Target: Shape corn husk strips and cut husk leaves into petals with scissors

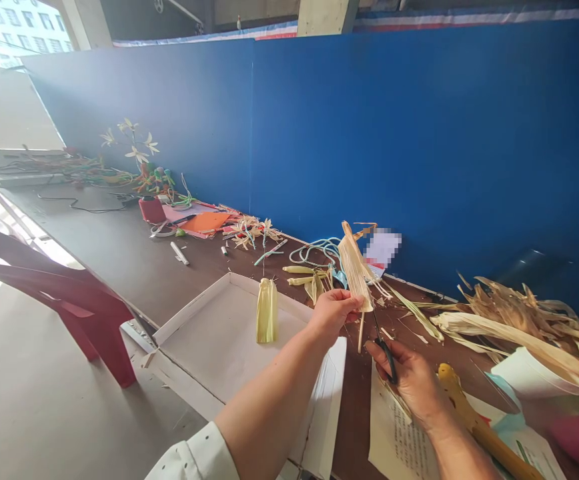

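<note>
1. Head view: my left hand [333, 311] pinches a husk [354, 267] upright above the bench [134, 257], clear of clutter for trimming.
2. My right hand [409, 380], grip closed on scissors [384, 347], holds the blades just below the husk's stem.

Your left hand [333, 311] is reaching forward on a bare, outstretched forearm, fingers pinched closed. Your right hand [409, 381] is sitting lower, fingers curled shut, knuckles facing up.
</note>
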A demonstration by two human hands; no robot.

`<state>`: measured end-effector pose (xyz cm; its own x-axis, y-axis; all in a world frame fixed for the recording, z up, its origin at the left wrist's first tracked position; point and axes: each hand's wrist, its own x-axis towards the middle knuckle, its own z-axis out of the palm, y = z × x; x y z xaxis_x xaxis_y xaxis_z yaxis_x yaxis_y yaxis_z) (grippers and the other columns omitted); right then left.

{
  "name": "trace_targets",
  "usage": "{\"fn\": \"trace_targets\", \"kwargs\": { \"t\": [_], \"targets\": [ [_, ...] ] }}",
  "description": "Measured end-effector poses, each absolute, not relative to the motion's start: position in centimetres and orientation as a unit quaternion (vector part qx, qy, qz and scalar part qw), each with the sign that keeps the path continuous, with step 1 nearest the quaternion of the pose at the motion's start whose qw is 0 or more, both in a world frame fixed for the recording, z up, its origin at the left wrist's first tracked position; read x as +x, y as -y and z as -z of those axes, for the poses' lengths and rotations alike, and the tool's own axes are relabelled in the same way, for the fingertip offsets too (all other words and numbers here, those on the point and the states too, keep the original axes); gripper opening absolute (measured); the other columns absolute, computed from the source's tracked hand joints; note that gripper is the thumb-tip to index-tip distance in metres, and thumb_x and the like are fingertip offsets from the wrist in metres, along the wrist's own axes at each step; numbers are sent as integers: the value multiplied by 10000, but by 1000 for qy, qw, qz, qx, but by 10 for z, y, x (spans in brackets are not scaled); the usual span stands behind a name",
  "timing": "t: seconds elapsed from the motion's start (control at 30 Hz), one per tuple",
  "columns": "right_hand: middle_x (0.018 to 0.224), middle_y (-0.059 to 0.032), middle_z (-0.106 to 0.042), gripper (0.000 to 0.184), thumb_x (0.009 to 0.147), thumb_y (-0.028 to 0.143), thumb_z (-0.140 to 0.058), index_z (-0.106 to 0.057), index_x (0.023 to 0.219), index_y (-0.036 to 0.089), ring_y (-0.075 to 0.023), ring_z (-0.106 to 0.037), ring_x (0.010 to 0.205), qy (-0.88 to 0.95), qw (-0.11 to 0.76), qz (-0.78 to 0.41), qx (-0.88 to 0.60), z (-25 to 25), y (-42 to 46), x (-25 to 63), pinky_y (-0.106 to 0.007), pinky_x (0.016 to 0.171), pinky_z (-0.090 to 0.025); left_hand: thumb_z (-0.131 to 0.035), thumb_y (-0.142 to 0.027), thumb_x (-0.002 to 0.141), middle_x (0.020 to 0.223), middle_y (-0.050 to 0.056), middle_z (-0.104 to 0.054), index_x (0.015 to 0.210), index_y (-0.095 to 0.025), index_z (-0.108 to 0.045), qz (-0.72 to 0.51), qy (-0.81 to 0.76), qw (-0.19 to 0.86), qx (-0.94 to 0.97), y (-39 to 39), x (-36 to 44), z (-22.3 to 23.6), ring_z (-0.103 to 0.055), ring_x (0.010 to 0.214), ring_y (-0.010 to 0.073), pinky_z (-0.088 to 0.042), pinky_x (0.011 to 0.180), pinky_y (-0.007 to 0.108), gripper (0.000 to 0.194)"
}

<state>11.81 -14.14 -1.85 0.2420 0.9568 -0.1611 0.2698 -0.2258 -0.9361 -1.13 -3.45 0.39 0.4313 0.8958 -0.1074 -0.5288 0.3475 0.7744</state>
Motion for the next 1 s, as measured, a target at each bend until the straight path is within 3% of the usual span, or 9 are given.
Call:
{"fn": "trace_targets", "kwargs": {
  "t": [0.27, 0.53, 0.9, 1.0],
  "targets": [
    [519, 57, -408, 394, 687, 495, -693, -455, 582, 199, -82, -336, 505, 468, 409, -420, -662, 18, 140, 122, -223, 491, -280, -829, -371, 481, 600, 7, -563, 617, -120, -564, -460, -288, 752, 374, 30, -11, 0, -489, 525, 52, -368, 524, 193, 389],
    [477, 64, -380, 414, 688, 496, -700, -438, 578, 195, -70, -291, 469, 464, 393, -423, -672, 12, 141, 122, -219, 449, -214, -818, -377, 507, 615, 6, -574, 636, -118, -584, -450, -305, 744, 388, 30, -13, 0, -491, 512, 43, -387, 533, 189, 372],
    [500, 70, -368, 339, 694, 448, -695, -485, 599, 199, -76, -322, 479, 472, 381, -407, -683, 12, 142, 120, -211, 444, -268, -814, -336, 515, 554, -16, -531, 605, -123, -565, -450, -299, 756, 371, 31, -14, -4, -456, 481, 33, -386, 502, 172, 340],
    [510, 58, -403, 339, 694, 480, -688, -528, 599, 197, -85, -357, 488, 502, 388, -346, -691, 11, 143, 119, -211, 445, -303, -815, -337, 511, 554, -14, -531, 601, -124, -563, -453, -296, 757, 368, 31, -13, -3, -453, 480, 33, -386, 498, 171, 342]
  ]
}}
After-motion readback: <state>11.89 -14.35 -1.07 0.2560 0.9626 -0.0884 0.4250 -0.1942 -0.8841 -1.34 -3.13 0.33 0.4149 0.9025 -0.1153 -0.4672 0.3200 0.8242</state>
